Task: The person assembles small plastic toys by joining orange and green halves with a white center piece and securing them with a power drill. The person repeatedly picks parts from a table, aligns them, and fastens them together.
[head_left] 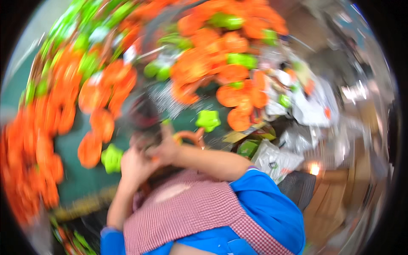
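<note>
My left hand (137, 165) and my right hand (167, 148) are close together at the near edge of the green work table (72, 178). Their fingers curl in toward each other, but blur hides what is between them. Just beyond them rises a dark upright device (144, 112), also smeared. A green star-shaped plastic piece (112, 158) lies beside my left hand. Another green star-shaped piece (208, 120) is farther off to the right. Next to my right wrist sits a curved orange piece (193, 137).
Orange round-lobed plastic pieces (204, 59) pile up at the back, with more orange pieces (38, 144) along the left. Green parts (236, 60) lie among them. White plastic bags (314, 102) and cardboard (331, 199) crowd the right side.
</note>
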Demonstrator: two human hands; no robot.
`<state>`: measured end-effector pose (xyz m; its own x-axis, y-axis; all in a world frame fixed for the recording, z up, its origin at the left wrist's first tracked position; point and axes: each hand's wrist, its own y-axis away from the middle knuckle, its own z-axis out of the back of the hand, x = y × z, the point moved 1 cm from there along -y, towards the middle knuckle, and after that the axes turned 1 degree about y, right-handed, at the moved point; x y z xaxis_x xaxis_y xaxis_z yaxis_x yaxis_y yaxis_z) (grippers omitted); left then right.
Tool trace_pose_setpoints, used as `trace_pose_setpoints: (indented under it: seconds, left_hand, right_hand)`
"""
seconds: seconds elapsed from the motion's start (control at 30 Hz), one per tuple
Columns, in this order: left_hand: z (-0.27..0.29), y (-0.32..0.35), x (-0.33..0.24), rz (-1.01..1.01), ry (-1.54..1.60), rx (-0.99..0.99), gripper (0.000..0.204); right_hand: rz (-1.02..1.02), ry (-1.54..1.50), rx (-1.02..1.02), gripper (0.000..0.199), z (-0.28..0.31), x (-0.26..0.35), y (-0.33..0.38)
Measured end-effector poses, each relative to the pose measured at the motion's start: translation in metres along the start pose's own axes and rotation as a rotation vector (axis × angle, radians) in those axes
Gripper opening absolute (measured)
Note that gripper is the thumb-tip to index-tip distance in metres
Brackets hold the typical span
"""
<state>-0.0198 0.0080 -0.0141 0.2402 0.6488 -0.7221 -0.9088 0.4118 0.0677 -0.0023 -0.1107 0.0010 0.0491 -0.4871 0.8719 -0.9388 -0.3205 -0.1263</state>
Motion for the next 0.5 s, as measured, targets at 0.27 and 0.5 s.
trace_pose_setpoints:
  seconds: [0.27, 0.5]
  left_hand:
    - [-0.026, -0.006, 0.037, 0.030, -0.020, 0.013, 0.066]
    - [-0.029, -0.013, 0.076, -0.075, 0.075, -0.083, 0.050]
  right_hand:
    - [0.083, 0.152, 0.025, 0.050, 0.004, 0.004, -0.010]
    - [0.195, 0.046, 0.225, 0.052, -0.007, -0.003, -0.024]
